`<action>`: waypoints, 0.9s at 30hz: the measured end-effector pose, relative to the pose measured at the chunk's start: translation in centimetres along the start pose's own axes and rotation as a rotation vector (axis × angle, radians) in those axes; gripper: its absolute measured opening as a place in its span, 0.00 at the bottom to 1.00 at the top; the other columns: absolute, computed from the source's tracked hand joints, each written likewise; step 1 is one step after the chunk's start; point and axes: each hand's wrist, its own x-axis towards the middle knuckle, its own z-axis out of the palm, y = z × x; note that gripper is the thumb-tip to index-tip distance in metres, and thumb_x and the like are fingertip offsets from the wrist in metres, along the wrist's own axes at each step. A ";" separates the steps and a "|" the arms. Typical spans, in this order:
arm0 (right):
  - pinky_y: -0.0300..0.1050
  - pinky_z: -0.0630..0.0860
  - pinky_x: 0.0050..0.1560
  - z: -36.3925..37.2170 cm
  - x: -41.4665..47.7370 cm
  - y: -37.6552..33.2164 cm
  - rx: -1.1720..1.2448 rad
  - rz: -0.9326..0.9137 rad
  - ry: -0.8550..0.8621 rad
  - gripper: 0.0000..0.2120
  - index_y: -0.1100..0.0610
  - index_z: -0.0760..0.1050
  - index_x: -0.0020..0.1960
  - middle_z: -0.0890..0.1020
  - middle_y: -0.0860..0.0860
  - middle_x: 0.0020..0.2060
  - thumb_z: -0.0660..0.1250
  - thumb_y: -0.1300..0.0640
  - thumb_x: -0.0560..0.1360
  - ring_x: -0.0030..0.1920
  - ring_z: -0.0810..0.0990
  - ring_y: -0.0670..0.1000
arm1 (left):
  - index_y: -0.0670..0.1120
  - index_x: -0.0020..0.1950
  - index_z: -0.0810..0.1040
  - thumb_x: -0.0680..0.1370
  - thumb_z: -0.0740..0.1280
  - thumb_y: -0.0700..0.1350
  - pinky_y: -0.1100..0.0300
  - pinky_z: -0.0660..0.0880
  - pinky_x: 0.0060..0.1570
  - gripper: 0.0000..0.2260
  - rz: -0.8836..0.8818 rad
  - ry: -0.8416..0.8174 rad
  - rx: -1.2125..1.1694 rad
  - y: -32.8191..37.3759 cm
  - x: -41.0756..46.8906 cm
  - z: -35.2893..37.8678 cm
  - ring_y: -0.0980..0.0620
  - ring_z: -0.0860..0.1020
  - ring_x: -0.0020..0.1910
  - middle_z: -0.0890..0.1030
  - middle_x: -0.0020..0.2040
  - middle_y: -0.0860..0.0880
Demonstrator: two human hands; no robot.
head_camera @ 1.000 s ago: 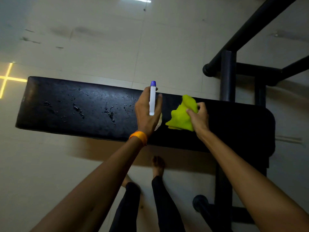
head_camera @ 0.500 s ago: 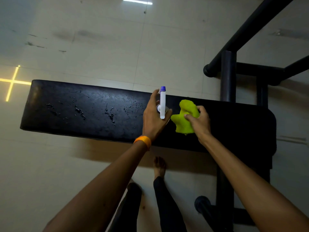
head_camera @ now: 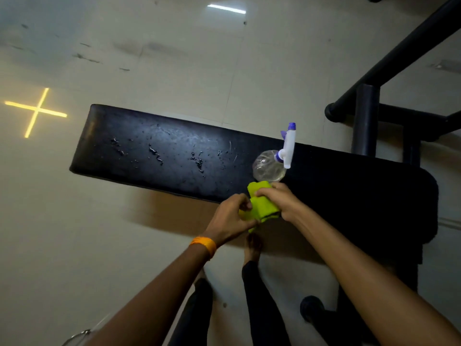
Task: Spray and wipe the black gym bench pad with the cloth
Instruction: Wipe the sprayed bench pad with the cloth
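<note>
The black gym bench pad (head_camera: 162, 146) lies across the view, with wet droplets along its left and middle part. A clear spray bottle (head_camera: 270, 166) with a white and purple head stands upright on the pad, free of both hands. At the pad's near edge both hands hold the bright green cloth (head_camera: 263, 207). My left hand (head_camera: 230, 218), with an orange band at the wrist, grips its left end. My right hand (head_camera: 279, 199) covers its right side from above.
Black frame tubes (head_camera: 365, 121) rise at the right behind the pad, and a frame foot (head_camera: 310, 309) sits low right. My feet and dark trouser legs (head_camera: 252, 250) are under the near edge. A yellow cross of light (head_camera: 36, 111) marks the pale tiled floor.
My left hand has set the spray bottle down on the pad and let go of it. It has moved back to the near edge and taken hold of the cloth with my right hand.
</note>
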 end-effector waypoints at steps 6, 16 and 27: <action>0.45 0.81 0.35 6.8 -1.2 -3.5 0.300 0.027 -0.261 0.10 0.61 0.75 0.53 0.81 0.57 0.41 0.72 0.67 0.74 0.36 0.82 0.52 | 0.44 0.47 0.76 0.74 0.74 0.41 0.47 0.80 0.43 0.07 -0.004 0.234 -0.101 -3.3 -1.9 -5.1 0.48 0.82 0.41 0.83 0.41 0.47; 0.37 0.82 0.46 12.4 -1.8 -5.8 0.154 -0.262 -0.256 0.23 0.64 0.77 0.60 0.84 0.56 0.46 0.68 0.80 0.69 0.45 0.83 0.51 | 0.45 0.49 0.82 0.75 0.77 0.44 0.62 0.75 0.39 0.07 -0.060 0.234 -0.202 -7.1 -2.6 -13.8 0.54 0.79 0.37 0.84 0.41 0.45; 0.41 0.74 0.40 14.0 0.2 -6.4 -0.172 -0.479 0.175 0.09 0.53 0.81 0.48 0.82 0.50 0.40 0.62 0.60 0.79 0.40 0.80 0.48 | 0.41 0.55 0.74 0.81 0.64 0.37 0.48 0.71 0.42 0.04 0.064 0.314 0.300 -7.4 1.7 -21.0 0.40 0.77 0.44 0.80 0.49 0.42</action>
